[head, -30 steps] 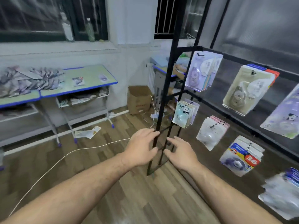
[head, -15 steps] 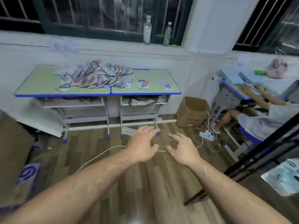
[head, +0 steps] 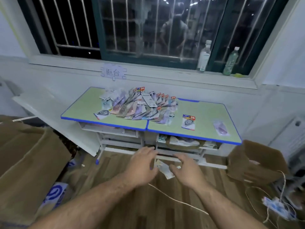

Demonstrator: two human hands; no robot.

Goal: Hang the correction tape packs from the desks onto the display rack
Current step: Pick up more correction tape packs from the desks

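Ahead, packs (head: 137, 106) pile on two green desks (head: 208, 111) below a barred window (head: 148, 30); both hands' fingers (head: 146, 152) loose, empty.

The single view comes from a wide-angle camera on the person's head, at standing height, looking forward and tilted down. It faces two green-topped desks with blue edges (head: 206, 113) set side by side against a white wall, under a dark barred window (head: 148, 30) that fills the top of the frame. The desks sit at middle distance, with the heap of flat plastic correction tape packs (head: 137, 106) slightly above the centre. Nearest the lens, both bare forearms enter from the bottom edge, and the left hand (head: 143, 164) and right hand (head: 186, 171) lie low in the centre. Brown plank flooring (head: 148, 212) spreads across the lower part. The wide lens bends the sill and desk edges towards the borders.
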